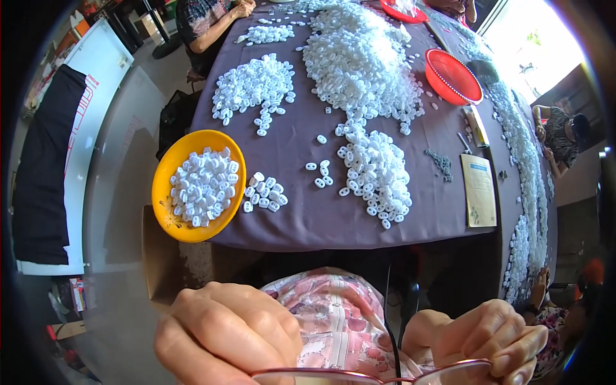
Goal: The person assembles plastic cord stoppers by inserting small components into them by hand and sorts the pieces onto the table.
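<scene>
White two-holed pieces (204, 186) are contained in a yellow bowl (164, 176) at the worktop's (289, 221) near-left corner, while eyeglasses (321, 371) before the lap are pinched by the right hand's (491, 339) closed grip; the curled left hand's (228, 330) hold cannot be told.

Small informal workshop, by the look; can't tell if it's inside a home. Big cloth-covered table (289, 232) heaped with small white plastic pieces (362, 61), yellow bowl (162, 186) full of them, red basket (443, 88) alongside. One person (206, 27) at the far left, another person (563, 146) off right. Cardboard box (153, 256) below.
</scene>
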Demonstrator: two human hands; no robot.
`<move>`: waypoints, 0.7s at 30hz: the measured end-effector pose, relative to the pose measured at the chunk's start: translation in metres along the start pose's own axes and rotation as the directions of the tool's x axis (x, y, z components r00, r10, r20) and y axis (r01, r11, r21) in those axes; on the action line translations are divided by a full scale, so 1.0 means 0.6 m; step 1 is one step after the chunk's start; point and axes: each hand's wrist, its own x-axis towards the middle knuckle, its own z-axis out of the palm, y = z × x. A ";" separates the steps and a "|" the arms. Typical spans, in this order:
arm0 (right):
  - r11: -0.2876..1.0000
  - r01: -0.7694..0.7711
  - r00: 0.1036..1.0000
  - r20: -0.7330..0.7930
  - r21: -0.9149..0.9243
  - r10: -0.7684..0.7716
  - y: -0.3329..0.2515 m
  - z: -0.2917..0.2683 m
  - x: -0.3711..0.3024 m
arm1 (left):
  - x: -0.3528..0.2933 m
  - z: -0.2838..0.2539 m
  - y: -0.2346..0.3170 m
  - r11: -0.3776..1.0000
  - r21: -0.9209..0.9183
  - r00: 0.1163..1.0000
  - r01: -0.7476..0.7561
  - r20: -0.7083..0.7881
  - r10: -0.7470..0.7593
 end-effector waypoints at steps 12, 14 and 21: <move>0.998 0.048 0.994 -0.097 -0.038 -0.051 0.000 0.008 0.018 | 0.020 0.015 0.017 0.999 0.040 1.000 0.030 -0.008 -0.029; 0.999 0.044 0.998 -0.047 0.010 -0.043 0.000 -0.007 0.019 | 0.017 0.026 0.016 0.997 0.079 0.997 -0.002 -0.074 0.007; 0.992 0.049 0.998 0.031 0.115 -0.053 -0.020 -0.015 0.018 | 0.024 0.042 0.027 0.996 0.054 0.997 -0.074 -0.009 0.075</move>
